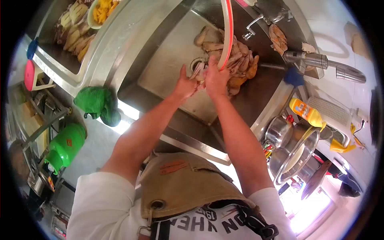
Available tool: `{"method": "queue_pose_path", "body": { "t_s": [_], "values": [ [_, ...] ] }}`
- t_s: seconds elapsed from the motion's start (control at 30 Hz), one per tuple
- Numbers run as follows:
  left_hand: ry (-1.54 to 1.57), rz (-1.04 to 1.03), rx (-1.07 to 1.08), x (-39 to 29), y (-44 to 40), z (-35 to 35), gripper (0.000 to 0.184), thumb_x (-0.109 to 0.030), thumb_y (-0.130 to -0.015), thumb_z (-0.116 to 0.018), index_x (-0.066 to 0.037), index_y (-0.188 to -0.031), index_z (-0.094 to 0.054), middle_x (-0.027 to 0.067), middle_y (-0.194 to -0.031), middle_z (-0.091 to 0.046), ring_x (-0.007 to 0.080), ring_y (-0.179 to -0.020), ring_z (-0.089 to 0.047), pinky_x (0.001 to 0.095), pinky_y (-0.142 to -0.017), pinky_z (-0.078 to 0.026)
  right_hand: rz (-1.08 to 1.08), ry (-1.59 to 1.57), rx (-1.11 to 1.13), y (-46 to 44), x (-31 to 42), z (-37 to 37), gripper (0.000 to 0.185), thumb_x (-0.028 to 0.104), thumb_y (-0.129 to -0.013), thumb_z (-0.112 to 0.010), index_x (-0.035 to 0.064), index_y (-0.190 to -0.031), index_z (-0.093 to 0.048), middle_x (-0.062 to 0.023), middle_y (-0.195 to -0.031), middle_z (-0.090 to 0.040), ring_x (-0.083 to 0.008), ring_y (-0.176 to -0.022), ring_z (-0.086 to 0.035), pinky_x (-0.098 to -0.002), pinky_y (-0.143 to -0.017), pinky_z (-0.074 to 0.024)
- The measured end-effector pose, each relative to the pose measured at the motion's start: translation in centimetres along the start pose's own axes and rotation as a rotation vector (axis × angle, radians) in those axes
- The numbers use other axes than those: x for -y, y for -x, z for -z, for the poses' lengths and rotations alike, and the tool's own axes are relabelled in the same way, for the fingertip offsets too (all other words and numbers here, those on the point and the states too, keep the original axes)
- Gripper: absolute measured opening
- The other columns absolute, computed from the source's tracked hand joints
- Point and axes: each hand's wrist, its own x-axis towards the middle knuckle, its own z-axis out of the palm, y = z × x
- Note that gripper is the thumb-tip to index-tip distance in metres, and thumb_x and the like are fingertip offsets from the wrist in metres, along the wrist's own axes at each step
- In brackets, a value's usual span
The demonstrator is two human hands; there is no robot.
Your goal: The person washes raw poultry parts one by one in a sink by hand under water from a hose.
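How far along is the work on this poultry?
Probably partway. Pieces in the side basin may be done, though nothing confirms it. The left hand and right hand hold a pale piece. The heap beside them looks left to do.

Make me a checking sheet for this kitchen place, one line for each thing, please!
Surface: steel sink, bare on its left side.
Job's things: meat pieces piled on the sink's right; a pale piece between the hands; red-striped hose above.
Clutter: green cloth on the sink's left edge; yellow bottle at right.
Grippers: bare hands; left hand touches the pale piece, right hand is against it and the hose; exact grips hidden.
Cables: maybe a thin cord far right, too small to tell.
Surroundings: green gas cylinder at left.
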Motion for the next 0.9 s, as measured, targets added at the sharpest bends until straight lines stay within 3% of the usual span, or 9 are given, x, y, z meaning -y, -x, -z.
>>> {"method": "queue_pose_path", "body": {
  "t_s": [0.17, 0.27, 0.37, 0.47, 0.57, 0.67, 0.77, 0.9],
  "values": [
    [0.017, 0.075, 0.042, 0.6, -0.6, 0.6, 0.091, 0.002, -0.077, -0.049, -0.007, -0.151, 0.003, 0.0083, -0.077, -0.058, 0.0134, -0.052, -0.048, 0.0272, -0.042, -0.034, -0.051, -0.04, 0.024, 1.1, 2.5, 0.3, 0.036, 0.035, -0.094, -0.058, 0.0042, -0.075, -0.052, -0.0034, -0.058, -0.048, -0.0131, -0.045, -0.045, -0.0309, -0.033, -0.0382],
    [0.111, 0.022, 0.132, 0.9, -0.6, 0.9, 0.084, 0.003, -0.081, -0.047, -0.01, -0.152, -0.003, 0.0073, -0.08, -0.058, 0.0132, -0.058, -0.049, 0.0268, -0.047, -0.037, -0.19, -0.069, 0.034, 1.1, 6.8, 1.5, 0.035, 0.035, -0.093, -0.058, 0.0044, -0.076, -0.052, -0.0037, -0.058, -0.049, -0.0122, -0.045, -0.046, -0.0304, -0.032, -0.0381],
    [0.059, -0.115, 0.097, -1.0, 1.1, -0.4, 0.085, 0.005, -0.073, -0.048, -0.006, -0.15, -0.014, 0.0055, -0.076, -0.056, 0.0116, -0.054, -0.047, 0.0263, -0.043, -0.033, -0.109, -0.066, 0.032, 1.8, 9.8, 2.1, 0.035, 0.035, -0.093, -0.058, 0.0048, -0.077, -0.052, -0.0035, -0.057, -0.049, -0.0112, -0.043, -0.045, -0.0286, -0.031, -0.038],
    [0.049, -0.085, 0.198, 0.8, -0.8, 0.5, 0.063, 0.002, -0.075, -0.048, -0.005, -0.137, -0.042, 0.0044, -0.074, -0.055, 0.011, -0.053, -0.046, 0.027, -0.042, -0.033, -0.073, -0.038, 0.049, 2.5, 11.5, 2.2, 0.037, 0.037, -0.093, -0.059, 0.0055, -0.075, -0.051, -0.0026, -0.057, -0.048, -0.0106, -0.042, -0.044, -0.0271, -0.031, -0.0377],
    [0.012, 0.043, 0.27, 1.7, -2.0, 1.7, 0.033, -0.006, -0.08, -0.047, -0.005, -0.111, -0.058, 0.0042, -0.071, -0.054, 0.0115, -0.053, -0.047, 0.0267, -0.042, -0.033, -0.057, -0.027, 0.096, 3.0, 11.9, 2.5, 0.038, 0.038, -0.092, -0.06, 0.0054, -0.075, -0.051, -0.0024, -0.056, -0.048, -0.0107, -0.042, -0.045, -0.0271, -0.031, -0.038],
    [0.014, 0.113, 0.142, 1.1, -0.6, 1.3, 0.026, -0.018, -0.092, -0.042, -0.004, -0.095, -0.064, 0.0014, -0.072, -0.054, 0.0103, -0.052, -0.044, 0.0256, -0.043, -0.03, 0.037, 0.003, 0.111, 2.4, 10.2, 2.4, 0.038, 0.038, -0.093, -0.06, 0.005, -0.075, -0.052, -0.0024, -0.056, -0.048, -0.0108, -0.042, -0.046, -0.0271, -0.031, -0.0383],
    [-0.068, 0.109, 0.137, -0.2, 0.4, 0.8, 0.029, -0.022, -0.095, -0.037, -0.005, -0.098, -0.061, 0.0028, -0.075, -0.057, 0.0116, -0.056, -0.049, 0.0265, -0.045, -0.035, 0.033, 0.047, 0.136, 2.7, 10.2, 1.8, 0.038, 0.038, -0.093, -0.059, 0.0047, -0.076, -0.052, -0.0025, -0.057, -0.048, -0.0107, -0.042, -0.046, -0.0273, -0.031, -0.0388],
    [-0.022, 0.127, 0.112, -1.7, 1.5, 0.2, 0.018, -0.013, -0.089, -0.047, -0.006, -0.104, -0.055, 0.0041, -0.076, -0.057, 0.0151, -0.062, -0.054, 0.0323, -0.055, -0.046, 0.037, -0.001, 0.154, 4.5, 12.1, 1.2, 0.04, 0.039, -0.093, -0.058, 0.0047, -0.073, -0.052, -0.0022, -0.057, -0.048, -0.0099, -0.042, -0.045, -0.0271, -0.032, -0.0394]
  ]
}}
